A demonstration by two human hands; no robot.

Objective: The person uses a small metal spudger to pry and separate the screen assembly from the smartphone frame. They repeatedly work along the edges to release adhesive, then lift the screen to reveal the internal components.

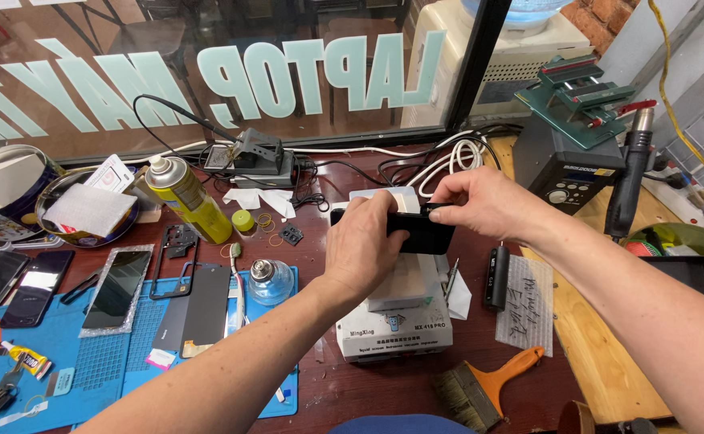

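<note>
Both my hands hold a black phone (pixel 426 234) above a white box-shaped machine (pixel 396 321) at the middle of the bench. My left hand (pixel 361 245) wraps around the phone's left end from below. My right hand (pixel 480 202) pinches its top right edge with thumb and fingers. The phone is level, its dark side facing me. A pale flat plate on top of the machine lies just under it.
A blue work mat (pixel 103 362) on the left carries phone screens, a black back cover (pixel 195 309), a small glass bottle (pixel 271 280) and glue. A yellow spray can (pixel 187 197) stands behind. An orange-handled brush (pixel 488 386), a hot-air station (pixel 569 173) and cables lie right and behind.
</note>
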